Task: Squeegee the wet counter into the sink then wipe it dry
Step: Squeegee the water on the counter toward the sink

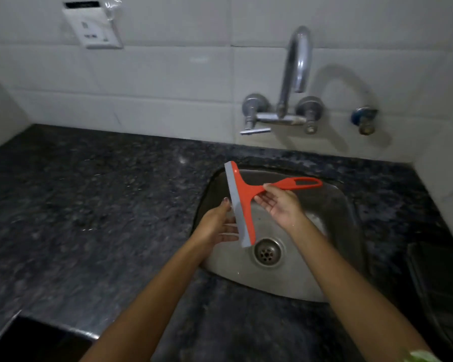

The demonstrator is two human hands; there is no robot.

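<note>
Over the sink (332, 205), your right hand (281, 205) pinches the orange squeegee (242, 197) handle; your left hand's (217, 224) straight fingers touch its blade.

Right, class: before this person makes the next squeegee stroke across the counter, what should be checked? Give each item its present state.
1. Right hand holding the squeegee handle: ok.
2. Left hand off the grey blade: not ok, its fingers touch the blade.
3. Blade down on the counter: not ok, it is held over the sink.
4. Drain unblocked: ok.
5. Tap off: ok, no stream visible.
6. Counter wet: cannot tell.
</note>
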